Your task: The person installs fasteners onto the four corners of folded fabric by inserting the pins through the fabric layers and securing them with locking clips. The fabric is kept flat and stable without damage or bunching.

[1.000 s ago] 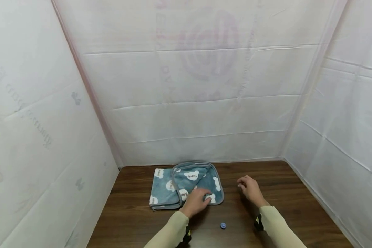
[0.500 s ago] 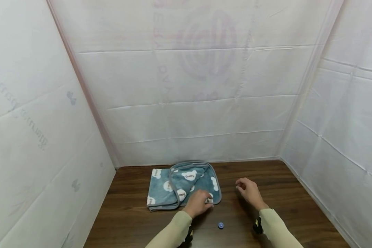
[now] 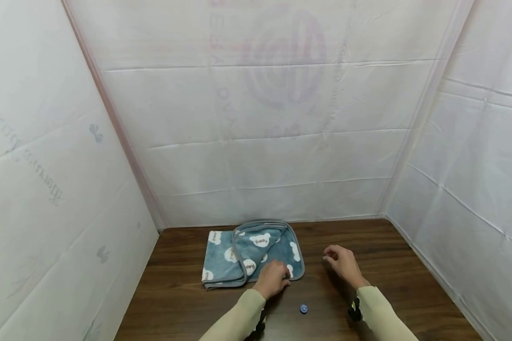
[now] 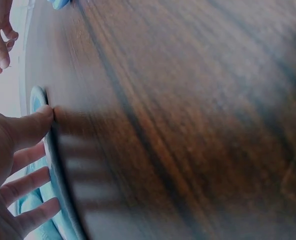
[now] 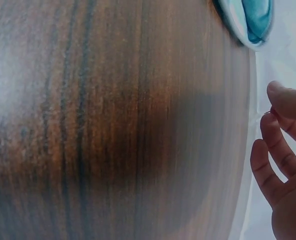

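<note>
A folded teal fleece blanket (image 3: 222, 260) with white bear-head patches and grey edging lies at the back of the wooden table. My left hand (image 3: 271, 279) rests at its front right edge. In the left wrist view, the fingers (image 4: 33, 177) spread over the blanket and the thumb touches its edging. My right hand (image 3: 343, 266) hovers to the right of the blanket, fingers loosely bent; nothing shows in its grasp in the right wrist view. A small round blue button-like disc (image 3: 304, 309) lies on the table between the forearms.
The dark wood table (image 3: 175, 303) is enclosed by white sheet walls at the back (image 3: 273, 166), left (image 3: 68, 189) and right (image 3: 465, 180). Both wrists wear dark straps (image 3: 355, 310) under pale sleeves.
The head view has shifted slightly. My left hand moves a little along the blanket's front edge and its fingers draw in slightly. My right hand, blanket and blue disc stay about where they were.
</note>
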{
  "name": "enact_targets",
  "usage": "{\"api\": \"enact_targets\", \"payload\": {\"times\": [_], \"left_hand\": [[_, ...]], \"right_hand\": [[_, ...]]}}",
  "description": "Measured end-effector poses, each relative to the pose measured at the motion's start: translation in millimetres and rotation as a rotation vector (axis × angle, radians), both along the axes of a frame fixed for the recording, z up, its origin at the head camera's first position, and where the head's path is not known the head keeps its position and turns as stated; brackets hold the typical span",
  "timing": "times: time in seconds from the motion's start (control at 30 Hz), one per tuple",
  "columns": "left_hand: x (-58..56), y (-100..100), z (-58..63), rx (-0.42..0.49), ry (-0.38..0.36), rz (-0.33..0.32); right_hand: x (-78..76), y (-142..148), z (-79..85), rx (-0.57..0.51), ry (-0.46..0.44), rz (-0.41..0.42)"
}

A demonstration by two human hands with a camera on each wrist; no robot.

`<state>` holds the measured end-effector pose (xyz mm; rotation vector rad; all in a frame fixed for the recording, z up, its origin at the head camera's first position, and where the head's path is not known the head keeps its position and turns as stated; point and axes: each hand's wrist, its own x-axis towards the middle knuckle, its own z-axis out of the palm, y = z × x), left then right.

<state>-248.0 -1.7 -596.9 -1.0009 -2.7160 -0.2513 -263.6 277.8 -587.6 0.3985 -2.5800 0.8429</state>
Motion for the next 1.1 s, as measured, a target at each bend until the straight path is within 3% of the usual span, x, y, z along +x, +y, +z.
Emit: {"api": "enact_targets", "payload": {"times": [0.37,0.53,0.83,1.1], "left_hand": [[-1.8,2.1,2.5,-0.032,0.008,0.013],[-2.5,1.1,1.2,-0.033,0.045,0.008],[-4.7,-1.6,3.5,0.144,0.011,0.023],[-7.8,-5.2,10.4,0.263,0.02,-0.048]], "right_hand": [[0.4,-1.3,1.8,-0.012,-0.064,-0.013],[2.3,-3.0,-1.6,-0.014,-0.1,-0.007],[0.3,-6.3,-5.9,-0.008,-0.17,-0.01],[-1.0,-11.2,-4.2,0.0,-0.206,0.02]]}}
